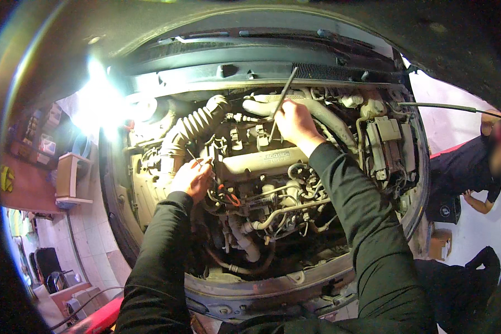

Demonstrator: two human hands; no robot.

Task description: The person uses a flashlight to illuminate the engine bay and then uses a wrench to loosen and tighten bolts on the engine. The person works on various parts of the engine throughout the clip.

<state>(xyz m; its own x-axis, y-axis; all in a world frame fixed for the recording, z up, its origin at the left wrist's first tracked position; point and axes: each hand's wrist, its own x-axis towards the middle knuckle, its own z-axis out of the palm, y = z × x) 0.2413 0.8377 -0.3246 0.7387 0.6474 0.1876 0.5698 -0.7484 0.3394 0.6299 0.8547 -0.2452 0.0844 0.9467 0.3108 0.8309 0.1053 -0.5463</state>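
An open engine bay lies in front of me, with a pale engine cover (264, 164) in its middle. My right hand (298, 127) is closed around a long thin metal rod (288, 87). The rod slants down over the far edge of the cover, its lower end near the ignition parts (261, 133). Left of the cover, my left hand (193, 181) has its fingers pinched together. A thin dark piece shows at its fingertips, too small to name. Close to that hand are a ribbed intake hose (192, 129) and an orange-red wire loop (231, 199).
The raised hood overhangs the far side. A bright lamp (97, 106) glares at the far left. A hood prop rod (437, 106) runs to the right. The front bumper edge (273, 289) lies close to me. Another person's arm (479, 201) is at the right, beside a black box (445, 210).
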